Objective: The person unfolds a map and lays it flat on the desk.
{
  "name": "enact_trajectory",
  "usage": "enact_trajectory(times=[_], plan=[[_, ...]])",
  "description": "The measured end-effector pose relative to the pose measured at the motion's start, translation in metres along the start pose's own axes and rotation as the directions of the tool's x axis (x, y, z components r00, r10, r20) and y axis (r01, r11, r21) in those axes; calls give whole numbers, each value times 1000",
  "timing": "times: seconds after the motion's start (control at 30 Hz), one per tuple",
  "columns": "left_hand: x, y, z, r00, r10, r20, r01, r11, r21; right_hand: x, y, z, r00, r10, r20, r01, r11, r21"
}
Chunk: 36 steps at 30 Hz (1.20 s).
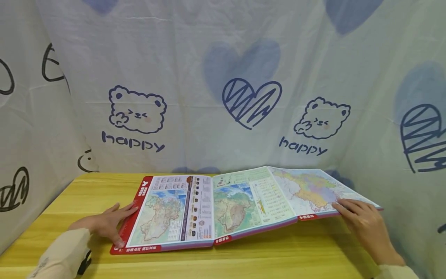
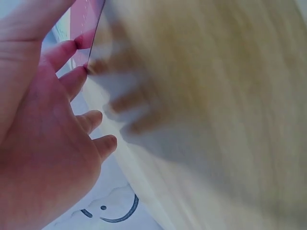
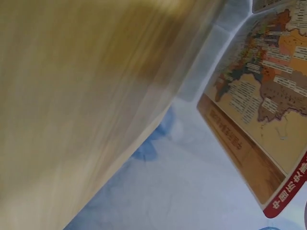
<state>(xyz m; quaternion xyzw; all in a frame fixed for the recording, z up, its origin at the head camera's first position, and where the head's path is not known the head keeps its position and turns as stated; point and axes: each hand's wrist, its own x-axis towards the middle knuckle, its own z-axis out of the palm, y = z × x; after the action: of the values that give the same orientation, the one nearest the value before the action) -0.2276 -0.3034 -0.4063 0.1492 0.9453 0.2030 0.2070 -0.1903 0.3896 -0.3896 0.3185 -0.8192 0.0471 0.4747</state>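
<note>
A long fold-out map (image 1: 237, 205) with a red left margin lies partly unfolded, showing three panels in the head view. My left hand (image 1: 108, 223) rests on that red margin with its fingers spread. In the left wrist view, two fingertips of the left hand (image 2: 57, 129) touch the map's red edge (image 2: 85, 21), and two others stay off it. At the far end, my right hand (image 1: 366, 223) grips the front right edge of the right panel, which is raised off the table. The right wrist view shows a brown printed map on the panel's underside (image 3: 283, 86).
The map stands on a yellow wood-grain table (image 1: 80, 197). A white cloth (image 1: 195, 128) with hearts, bears and the word "happy" hangs behind the table and on both sides.
</note>
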Motion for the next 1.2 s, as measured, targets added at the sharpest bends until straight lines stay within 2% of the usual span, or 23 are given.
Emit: enact_trajectory(times=[0.1,0.3,0.4,0.53,0.63,0.73,0.83,0.9,0.93,0.97,1.0,1.03,1.07,1.13,1.17,1.2], plan=[[-1,-1,-1,1000,-14,5,14,1000,-6,-2,-1,1,1000,-5,24,5,1000,12],[-3,-4,-1,1000,18,3,-18,1000,-25,-6,-4,1,996,20,86,-19,1000,-18],[-3,-7,-1,1000,18,10,-18,999,-36,-8,-4,1,995,8,103,-7,1000,-13],[-1,-14,1,999,-21,27,22,999,-36,-12,-6,4,994,-23,111,23,1000,-3],[-4,-11,0,998,-48,40,49,998,-36,-12,-8,5,992,-14,126,14,1000,0],[-10,-5,-2,998,-43,50,45,998,-48,-14,-9,7,988,-1,152,0,1000,12],[-12,-5,-1,997,-63,51,66,996,-63,-16,-8,9,980,6,200,-10,1000,20],[-14,-6,0,996,-73,49,76,994,-84,-16,-9,9,965,9,260,-15,1000,20],[-14,-7,1,995,-84,50,89,992,-94,-15,-9,8,947,25,321,-31,999,14],[-14,-8,2,994,-93,51,97,990,-106,-14,-10,7,913,52,404,-64,998,15],[-14,-11,2,995,-89,51,94,989,-114,-13,-11,5,865,86,494,-109,994,18],[-14,-13,2,994,-92,51,98,987,-127,-11,-11,4,804,122,582,-162,987,16],[-14,-16,3,995,-89,54,96,986,-136,-9,-12,2,732,163,662,-220,976,2],[-13,-23,2,994,-76,73,86,986,-144,-6,-13,-1,589,234,774,-321,946,-41],[-13,-26,2,994,-81,78,92,985,-144,-5,-13,-1,543,251,801,-355,933,-51],[-13,-29,2,995,-67,78,78,986,-150,-5,-13,-2,523,260,812,-373,926,-57]])
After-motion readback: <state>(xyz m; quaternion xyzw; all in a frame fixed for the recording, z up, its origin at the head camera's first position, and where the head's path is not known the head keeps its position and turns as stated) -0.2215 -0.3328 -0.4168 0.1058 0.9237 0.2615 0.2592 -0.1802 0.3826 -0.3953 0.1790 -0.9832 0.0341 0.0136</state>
